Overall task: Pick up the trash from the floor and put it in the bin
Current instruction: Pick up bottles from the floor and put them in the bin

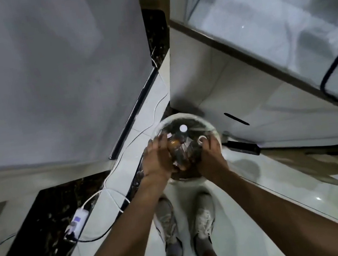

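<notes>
A round bin (pixel 186 118) with a pale rim stands on the floor just ahead of my shoes. Over its mouth both hands hold a bundle of trash (pixel 183 151): crumpled clear plastic with a brown bottle in it. My left hand (pixel 158 159) presses the bundle's left side with fingers spread along it. My right hand (pixel 210 154) curls round its right side. A white bottle cap (pixel 183 128) and a white ring-shaped piece (pixel 201 139) lie inside the bin.
A white power strip (pixel 77 222) with white and black cables lies on the dark floor strip at the left. A grey panel fills the upper left. A white cabinet (pixel 222 81) stands right of the bin. My shoes (pixel 185 219) are on glossy white tiles.
</notes>
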